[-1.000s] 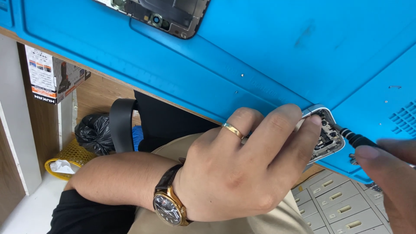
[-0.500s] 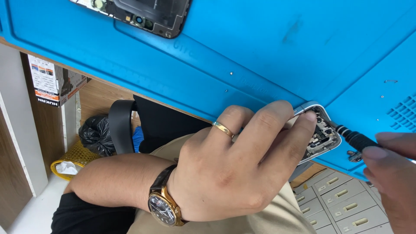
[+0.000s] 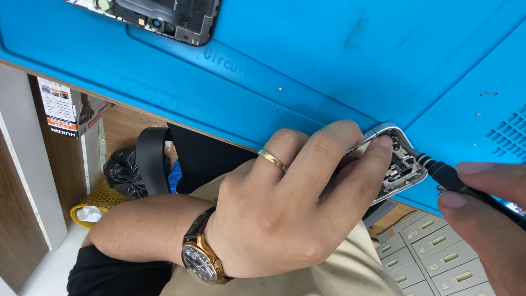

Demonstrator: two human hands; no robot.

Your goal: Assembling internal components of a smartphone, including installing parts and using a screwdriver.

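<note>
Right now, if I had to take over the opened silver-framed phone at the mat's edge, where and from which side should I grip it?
Probably by the long edges of the opened silver-framed phone, coming from the near side, as the left hand does. Its exposed internals face up and the black screwdriver in the right hand occupies the far corner, so keep fingers off the top face.

blue work mat (image 3: 329, 60), wood desk edge (image 3: 126, 118), grey drawer unit (image 3: 433, 257), white floor (image 3: 49, 263)

- Bright, even light is falling from overhead, giving the blue mat (image 3: 329, 60) a soft sheen.
- The right hand (image 3: 487, 219) is blurring slightly at the frame's edge.
- Shadows are staying faint.
</note>
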